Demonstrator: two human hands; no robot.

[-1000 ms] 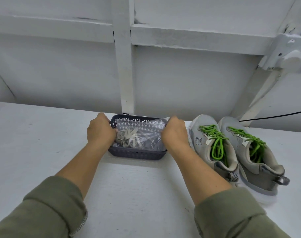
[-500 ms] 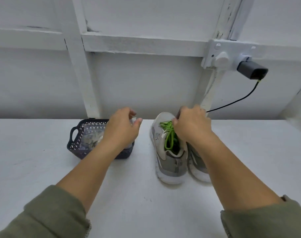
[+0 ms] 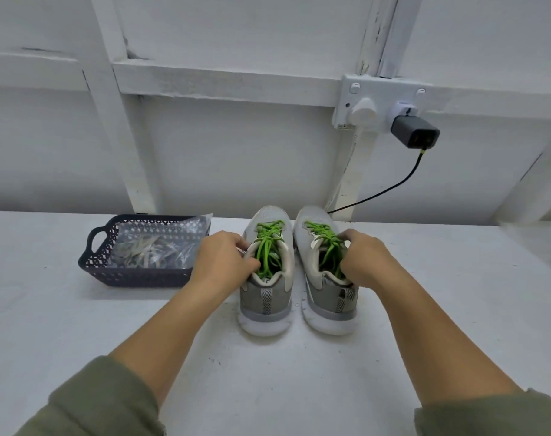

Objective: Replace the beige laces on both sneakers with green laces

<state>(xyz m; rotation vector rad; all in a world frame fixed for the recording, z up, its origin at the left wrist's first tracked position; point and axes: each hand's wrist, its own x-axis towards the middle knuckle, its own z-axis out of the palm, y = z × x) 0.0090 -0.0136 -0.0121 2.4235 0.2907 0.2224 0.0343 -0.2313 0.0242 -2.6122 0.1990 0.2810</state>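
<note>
Head cam, looking down: both arms reach forward, olive sleeves pushed up to the forearms. The left hand [image 3: 224,259] is curled round the collar of the left sneaker [image 3: 266,298], thumb at the opening. The right hand [image 3: 367,262] grips the right sneaker [image 3: 331,305] the same way, on its outer edge. Both shoes stand side by side on the white tabletop [image 3: 79,335], heels toward the camera, nearly touching, with green laces [image 3: 268,243] threaded through both.

Just left of the left hand sits a dark basket [image 3: 136,278]. Inside it there's a clear plastic bag [image 3: 173,237] with the beige laces [image 3: 139,250]. Behind the shoes a black charger [image 3: 414,135] is plugged into the wall socket [image 3: 362,103], and its cable [image 3: 390,187] drops behind the right sneaker's toe.
</note>
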